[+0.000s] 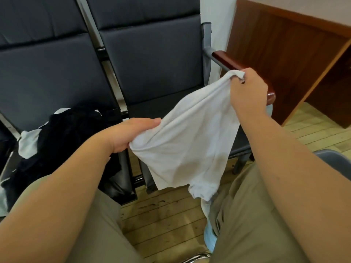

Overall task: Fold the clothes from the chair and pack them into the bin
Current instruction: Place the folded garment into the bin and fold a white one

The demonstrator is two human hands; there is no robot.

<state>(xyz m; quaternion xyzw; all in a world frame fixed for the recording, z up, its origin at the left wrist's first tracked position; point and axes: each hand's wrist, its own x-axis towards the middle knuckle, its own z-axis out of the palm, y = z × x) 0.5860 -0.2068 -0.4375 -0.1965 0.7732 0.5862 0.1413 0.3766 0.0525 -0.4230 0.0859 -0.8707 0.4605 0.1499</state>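
White garment [190, 141]: task item; held in mid-air btwn both hands, in front of the chair [152, 63], above the knees. Its lower end drops beside the R thigh.
L hand [131, 135]: fingers curled round a bunched edge at the low end. Judged to act as the anchor point.
R hand [247, 92]: clenched on the upper corner, raised just beside the wooden armrest [228, 59].
Slant: R end is higher than L, so the cloth hangs on a diagonal. Its own weight probably pulls out creases.
Purpose (judged): spreading the piece to find edges and seams before a first fold; no fold line visible yet.
Dark pile [72, 137]: heaped on the L seat w/ pale pieces under it, near the L forearm; likely the stock left to fold.
Bin: not identified. Pale blue object [209, 238] low by the R leg may be it; cannot tell.
Surroundings: wooden desk [284, 44] to the R, plank floor [161, 215] below.
Progress (judged): early; nothing seen packed.
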